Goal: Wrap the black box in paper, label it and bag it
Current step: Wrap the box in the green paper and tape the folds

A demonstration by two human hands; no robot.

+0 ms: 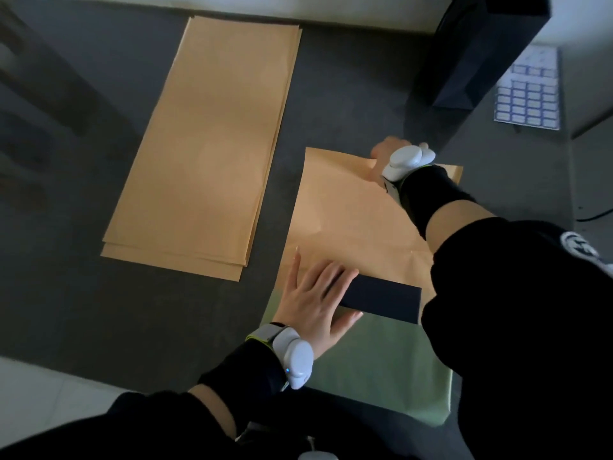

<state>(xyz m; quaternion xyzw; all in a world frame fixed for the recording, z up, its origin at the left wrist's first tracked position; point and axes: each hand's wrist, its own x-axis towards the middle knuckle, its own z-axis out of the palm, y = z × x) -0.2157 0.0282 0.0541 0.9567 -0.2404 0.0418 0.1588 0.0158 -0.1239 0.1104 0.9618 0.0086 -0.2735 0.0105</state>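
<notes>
A flat black box [381, 298] lies on a sheet of wrapping paper [341, 210], tan on one face and green on the near part. My left hand [315, 297] rests on the box's left end with fingers spread flat. My right hand [384, 154] reaches to the sheet's far edge and grips it; its fingers are mostly hidden behind a white wrist device. A tall black bag [477, 54] stands at the back right. Beside it lies a sheet of blue-bordered labels [530, 91].
A stack of tan paper sheets [205, 151] lies to the left on the dark grey table [66, 293]. A pale wall runs along the table's far edge. A thin cable shows at the right edge.
</notes>
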